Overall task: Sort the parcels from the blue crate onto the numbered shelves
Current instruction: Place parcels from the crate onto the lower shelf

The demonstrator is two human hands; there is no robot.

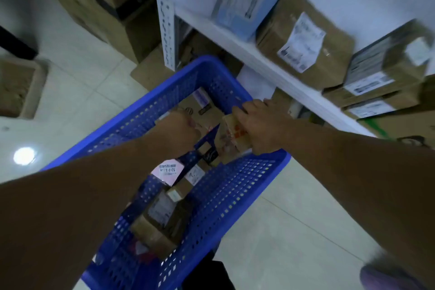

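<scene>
A blue perforated crate [226, 193] stands on the floor below me, holding several cardboard parcels with white and pink labels [168, 170]. My right hand [256, 122] is closed around a small brown box with an orange mark [235, 134] near the crate's right rim. My left hand [181, 129] reaches down among the parcels in the middle of the crate; its fingers are hidden behind the wrist, so I cannot see whether it grips anything. A white shelf [270, 63] runs along the right, carrying labelled cardboard boxes [303, 49].
A pale blue box [244, 0] stands on the shelf beside the brown ones. Tall stacked cartons [94, 0] line the far wall. A low tan tray [21, 87] lies on the tiled floor at left. More boxes sit under the shelf.
</scene>
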